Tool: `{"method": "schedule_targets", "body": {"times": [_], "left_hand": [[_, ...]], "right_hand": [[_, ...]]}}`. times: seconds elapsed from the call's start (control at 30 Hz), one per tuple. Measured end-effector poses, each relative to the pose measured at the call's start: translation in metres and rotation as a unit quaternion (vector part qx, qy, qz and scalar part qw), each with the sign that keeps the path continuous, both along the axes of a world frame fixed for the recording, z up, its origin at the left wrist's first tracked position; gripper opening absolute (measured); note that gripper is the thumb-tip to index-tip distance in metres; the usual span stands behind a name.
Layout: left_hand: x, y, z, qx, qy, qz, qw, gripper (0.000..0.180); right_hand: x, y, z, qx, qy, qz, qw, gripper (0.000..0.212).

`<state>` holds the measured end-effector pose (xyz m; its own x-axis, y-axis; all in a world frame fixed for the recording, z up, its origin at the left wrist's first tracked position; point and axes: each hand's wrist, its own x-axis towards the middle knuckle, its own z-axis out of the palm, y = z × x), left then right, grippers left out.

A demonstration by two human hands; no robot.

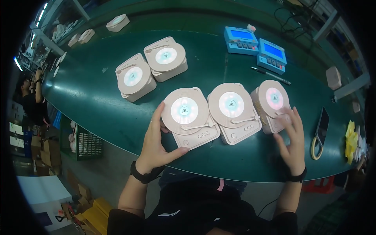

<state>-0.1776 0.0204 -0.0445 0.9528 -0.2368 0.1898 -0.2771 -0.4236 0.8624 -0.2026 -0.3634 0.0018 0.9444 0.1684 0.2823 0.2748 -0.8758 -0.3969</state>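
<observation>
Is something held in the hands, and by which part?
The left hand holds the near row's leftmost turntable by its left side and near-left corner. Right hand: cannot be told.

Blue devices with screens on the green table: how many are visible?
2: the left blue device, with a small figure at its far corner, and the right blue device, set slightly nearer, just beyond the pen.

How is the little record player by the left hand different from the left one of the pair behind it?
The front player has its tone arm on the near side; the back player has its own on the far side. The left hand is at the front player's edge; no hand touches the back player. Both are pale pinkish, with a round disc and a glowing centre.
</observation>
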Motion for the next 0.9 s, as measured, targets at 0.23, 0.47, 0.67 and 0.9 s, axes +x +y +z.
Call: {"method": "schedule_targets", "body": {"times": [0.23,0.47,0.67,0.9], "left_hand": [[-0.001,0.001,-0.002,0.005,0.005,-0.003,1.0,0.118],[-0.003,0.016,0.052,0.046,-0.029,0.033,0.998,0.104],[0.084,0.066,0.109,0.297,-0.261,0.055,0.917,0.088],[0.21,0.017,0.098,0.496,0.005,-0.012,0.868,0.107]], "right_hand": [[0.002,0.009,-0.006,0.033,-0.034,0.001,0.999,0.025],[0.014,0.005,-0.015,0.089,-0.058,-0.001,0.994,0.03],[0.017,0.009,-0.025,0.086,-0.114,-0.016,0.99,0.026],[0.02,0.011,-0.025,0.09,-0.156,-0.019,0.983,0.024]]}}
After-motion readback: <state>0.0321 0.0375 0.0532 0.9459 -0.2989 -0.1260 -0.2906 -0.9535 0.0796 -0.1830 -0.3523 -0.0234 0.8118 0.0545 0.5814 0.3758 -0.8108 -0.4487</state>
